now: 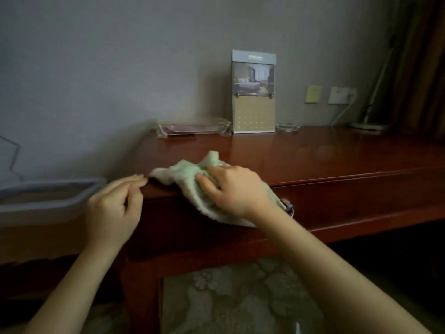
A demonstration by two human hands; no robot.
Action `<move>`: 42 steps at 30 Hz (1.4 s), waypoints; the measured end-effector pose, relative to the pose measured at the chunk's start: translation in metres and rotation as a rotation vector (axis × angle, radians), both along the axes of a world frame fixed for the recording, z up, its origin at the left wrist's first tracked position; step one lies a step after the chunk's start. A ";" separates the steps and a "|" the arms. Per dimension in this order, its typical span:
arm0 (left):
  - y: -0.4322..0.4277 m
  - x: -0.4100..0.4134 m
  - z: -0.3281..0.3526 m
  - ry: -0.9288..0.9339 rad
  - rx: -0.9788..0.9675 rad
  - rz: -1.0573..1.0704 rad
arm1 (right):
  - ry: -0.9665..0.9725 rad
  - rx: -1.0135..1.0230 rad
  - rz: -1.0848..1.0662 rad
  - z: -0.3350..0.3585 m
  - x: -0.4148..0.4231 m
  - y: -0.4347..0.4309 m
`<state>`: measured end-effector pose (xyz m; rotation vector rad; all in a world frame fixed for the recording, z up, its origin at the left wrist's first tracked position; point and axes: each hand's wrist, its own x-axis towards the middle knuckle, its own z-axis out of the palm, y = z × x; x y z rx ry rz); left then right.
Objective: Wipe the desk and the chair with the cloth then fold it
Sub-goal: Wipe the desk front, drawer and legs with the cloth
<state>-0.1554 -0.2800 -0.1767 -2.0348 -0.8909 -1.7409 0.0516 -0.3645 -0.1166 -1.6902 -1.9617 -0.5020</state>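
Under the right grip (pixel 231 189): green cloth (pixel 183 174) bunched, clamped at table (pixel 313 153) edge | left grip (pixel 115 206): loose, empty, just beside cloth corner | risk: hanging half slides off if right grip loosens

No legible text. The desk calendar (pixel 253 116) carries a header line and a date grid, both too blurred to read. The yellow wall card (pixel 313 94) is likewise unreadable.
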 end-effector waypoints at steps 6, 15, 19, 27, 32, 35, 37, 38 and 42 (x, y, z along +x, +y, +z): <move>0.005 0.002 -0.004 -0.073 -0.012 -0.093 | 0.261 -0.200 -0.538 0.017 0.074 -0.012; 0.010 0.002 -0.009 -0.185 0.040 -0.226 | 0.109 -0.371 -0.317 0.032 -0.039 0.027; 0.011 0.003 -0.011 -0.181 0.091 -0.129 | -0.016 -0.472 -0.074 0.036 -0.086 0.058; 0.010 0.002 -0.010 -0.183 0.156 0.085 | 0.054 -0.637 0.216 0.048 -0.078 0.142; 0.010 0.000 -0.009 -0.148 0.150 0.127 | -0.080 -0.641 0.190 0.049 -0.080 0.196; 0.007 -0.001 -0.006 -0.153 0.127 0.089 | -0.143 -0.633 0.245 0.048 -0.080 0.186; 0.004 0.000 -0.003 -0.179 0.093 0.072 | -0.098 -0.636 0.329 0.048 -0.077 0.159; 0.003 0.001 -0.002 -0.196 0.076 0.069 | -0.090 -0.636 0.385 0.047 -0.075 0.142; -0.001 0.004 -0.002 -0.205 0.058 0.053 | -0.101 -0.603 0.566 0.037 -0.059 0.092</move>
